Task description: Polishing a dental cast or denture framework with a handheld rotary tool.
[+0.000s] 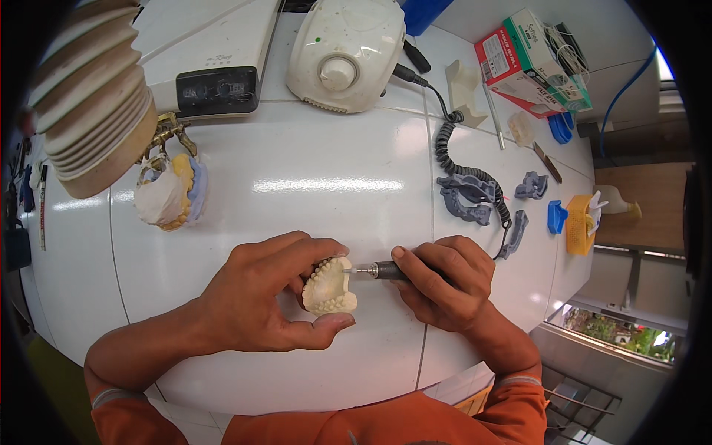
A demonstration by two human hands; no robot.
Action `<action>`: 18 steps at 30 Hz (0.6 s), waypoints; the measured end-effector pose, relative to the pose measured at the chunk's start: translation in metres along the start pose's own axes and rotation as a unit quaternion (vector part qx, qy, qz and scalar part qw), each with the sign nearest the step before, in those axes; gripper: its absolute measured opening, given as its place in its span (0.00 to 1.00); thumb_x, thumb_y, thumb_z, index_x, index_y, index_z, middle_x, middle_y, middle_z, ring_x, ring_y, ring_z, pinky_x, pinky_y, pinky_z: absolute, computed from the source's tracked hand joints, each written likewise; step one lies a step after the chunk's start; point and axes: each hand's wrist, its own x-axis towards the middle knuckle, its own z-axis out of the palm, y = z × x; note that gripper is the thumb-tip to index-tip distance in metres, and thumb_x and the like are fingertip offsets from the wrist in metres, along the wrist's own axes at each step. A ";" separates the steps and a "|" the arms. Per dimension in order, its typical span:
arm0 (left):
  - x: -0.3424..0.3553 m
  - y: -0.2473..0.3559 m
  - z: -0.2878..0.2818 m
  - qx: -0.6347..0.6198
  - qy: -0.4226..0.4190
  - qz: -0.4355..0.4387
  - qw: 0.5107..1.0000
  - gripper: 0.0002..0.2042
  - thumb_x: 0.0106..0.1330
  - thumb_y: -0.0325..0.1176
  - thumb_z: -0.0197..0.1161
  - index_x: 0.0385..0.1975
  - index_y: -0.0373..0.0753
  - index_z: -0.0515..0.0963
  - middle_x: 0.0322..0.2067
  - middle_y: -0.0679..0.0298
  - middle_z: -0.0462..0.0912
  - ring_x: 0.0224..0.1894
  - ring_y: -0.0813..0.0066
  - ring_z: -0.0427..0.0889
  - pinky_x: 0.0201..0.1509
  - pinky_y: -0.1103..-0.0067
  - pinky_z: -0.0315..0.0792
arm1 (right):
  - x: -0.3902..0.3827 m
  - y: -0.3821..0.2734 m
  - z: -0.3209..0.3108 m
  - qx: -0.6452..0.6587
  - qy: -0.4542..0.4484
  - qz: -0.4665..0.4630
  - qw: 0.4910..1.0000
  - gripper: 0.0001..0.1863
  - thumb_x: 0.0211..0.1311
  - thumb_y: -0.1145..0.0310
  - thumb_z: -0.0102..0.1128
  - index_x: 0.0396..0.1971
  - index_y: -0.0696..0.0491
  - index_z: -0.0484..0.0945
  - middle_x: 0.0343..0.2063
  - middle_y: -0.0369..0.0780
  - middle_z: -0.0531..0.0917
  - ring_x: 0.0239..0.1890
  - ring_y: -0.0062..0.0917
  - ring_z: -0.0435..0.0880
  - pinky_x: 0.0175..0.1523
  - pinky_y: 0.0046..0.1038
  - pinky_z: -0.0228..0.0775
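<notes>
Left hand (259, 297) pinches the cream dental cast (328, 285) by its rim between thumb and fingers, over the counter (297, 382), seemingly to steady it and leave the palate side exposed. Right hand (449, 285) is closed pen-style round the dark rotary handpiece (389, 271), probably for fine tip control; bit is at the cast's right side, can't tell if touching. Coiled cord (445, 144) lies beyond that hand, which likely keeps slack clear.
</notes>
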 end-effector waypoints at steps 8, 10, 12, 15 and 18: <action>0.001 0.001 -0.001 0.005 -0.001 0.004 1.000 0.36 0.55 0.37 0.89 0.63 0.31 0.85 0.43 0.56 0.89 0.38 0.71 0.91 0.40 0.78 0.88 | -0.001 0.000 0.001 0.004 -0.002 -0.004 1.000 0.29 0.42 0.69 0.84 0.52 0.50 0.95 0.34 0.33 0.85 0.28 0.25 0.80 0.32 0.29 0.71; 0.000 0.001 0.000 0.004 0.002 0.005 1.000 0.36 0.54 0.37 0.89 0.63 0.31 0.85 0.43 0.56 0.89 0.37 0.71 0.91 0.40 0.78 0.88 | 0.000 0.001 0.001 -0.007 0.008 -0.002 1.000 0.29 0.43 0.69 0.84 0.52 0.50 0.95 0.34 0.33 0.85 0.28 0.24 0.80 0.32 0.29 0.70; 0.000 0.001 0.000 0.005 0.003 0.004 1.000 0.36 0.54 0.37 0.90 0.63 0.31 0.85 0.43 0.56 0.89 0.37 0.71 0.91 0.40 0.78 0.88 | 0.000 0.000 -0.001 0.001 -0.001 -0.002 1.000 0.28 0.43 0.69 0.84 0.52 0.50 0.95 0.34 0.33 0.85 0.28 0.24 0.80 0.32 0.29 0.70; 0.001 0.002 0.000 0.010 0.002 0.002 1.000 0.36 0.53 0.38 0.90 0.63 0.31 0.85 0.43 0.56 0.89 0.37 0.71 0.91 0.40 0.78 0.88 | -0.001 0.001 0.000 -0.001 -0.003 -0.002 1.000 0.28 0.44 0.69 0.84 0.52 0.50 0.95 0.34 0.33 0.85 0.28 0.24 0.80 0.32 0.28 0.69; 0.000 0.001 -0.001 0.013 0.001 0.003 1.000 0.36 0.53 0.38 0.90 0.63 0.31 0.85 0.43 0.56 0.89 0.37 0.71 0.91 0.40 0.78 0.87 | -0.001 0.000 -0.001 -0.003 -0.004 -0.005 1.000 0.28 0.44 0.68 0.84 0.52 0.50 0.95 0.34 0.33 0.85 0.28 0.24 0.80 0.31 0.28 0.69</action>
